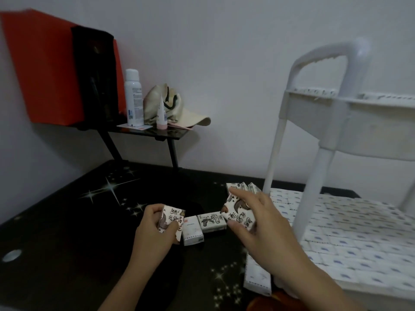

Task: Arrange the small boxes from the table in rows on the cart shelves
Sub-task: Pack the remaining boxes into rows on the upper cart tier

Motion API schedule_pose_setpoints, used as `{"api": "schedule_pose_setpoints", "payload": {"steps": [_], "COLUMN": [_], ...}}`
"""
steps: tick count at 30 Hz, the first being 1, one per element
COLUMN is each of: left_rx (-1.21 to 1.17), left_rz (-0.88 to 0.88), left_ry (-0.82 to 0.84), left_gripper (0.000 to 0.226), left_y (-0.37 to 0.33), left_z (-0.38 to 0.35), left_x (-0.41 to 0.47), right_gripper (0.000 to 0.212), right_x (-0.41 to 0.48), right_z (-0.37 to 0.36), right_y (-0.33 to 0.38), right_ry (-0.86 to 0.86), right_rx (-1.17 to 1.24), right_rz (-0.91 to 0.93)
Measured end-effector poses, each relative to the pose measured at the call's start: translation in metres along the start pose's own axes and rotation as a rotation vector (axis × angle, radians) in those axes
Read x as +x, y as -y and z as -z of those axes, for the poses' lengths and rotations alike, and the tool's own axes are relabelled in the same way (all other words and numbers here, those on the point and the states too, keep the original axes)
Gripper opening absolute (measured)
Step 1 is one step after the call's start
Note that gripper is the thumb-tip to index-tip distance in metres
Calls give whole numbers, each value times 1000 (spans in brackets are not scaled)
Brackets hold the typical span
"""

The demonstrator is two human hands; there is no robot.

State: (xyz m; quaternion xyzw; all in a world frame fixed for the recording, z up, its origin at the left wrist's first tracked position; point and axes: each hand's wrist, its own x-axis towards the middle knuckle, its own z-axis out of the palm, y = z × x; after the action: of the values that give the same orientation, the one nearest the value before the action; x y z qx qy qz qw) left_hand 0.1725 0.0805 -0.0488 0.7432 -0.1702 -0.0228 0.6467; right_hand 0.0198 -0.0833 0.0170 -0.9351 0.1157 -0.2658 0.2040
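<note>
Right hand (266, 223) partly hides its gripped box (238, 213)

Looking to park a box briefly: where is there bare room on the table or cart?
Bare table lies left of the left hand, toward the round hole, and behind the loose boxes to the wall. Crowded: between that hand and the right hand, and the lower shelf of the cart, tiled with rows of boxes.
</note>
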Motion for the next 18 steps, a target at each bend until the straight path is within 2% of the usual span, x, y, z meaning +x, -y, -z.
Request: {"api": "schedule_pose_setpoints", "payload": {"steps": [5, 9, 14, 18], "left_rx": [-68, -128, -204, -117], "left_rz": [-119, -266, -468, -597], "left_ry": [111, 235, 375, 517], "left_gripper": [31, 28, 31, 31], "left_y": [-65, -131, -204, -256], "left_z": [-9, -25, -52, -83], "left_x": [-29, -61, -103, -128], "right_gripper": [46, 45, 45, 52], "right_x": [-26, -52, -70, -68], "right_z": [55, 105, 190, 255], "right_y": [7, 19, 18, 0], "right_ry": [48, 77, -65, -222], "right_rx": [142, 131, 104, 11], "right_rz": [-12, 40, 107, 153]}}
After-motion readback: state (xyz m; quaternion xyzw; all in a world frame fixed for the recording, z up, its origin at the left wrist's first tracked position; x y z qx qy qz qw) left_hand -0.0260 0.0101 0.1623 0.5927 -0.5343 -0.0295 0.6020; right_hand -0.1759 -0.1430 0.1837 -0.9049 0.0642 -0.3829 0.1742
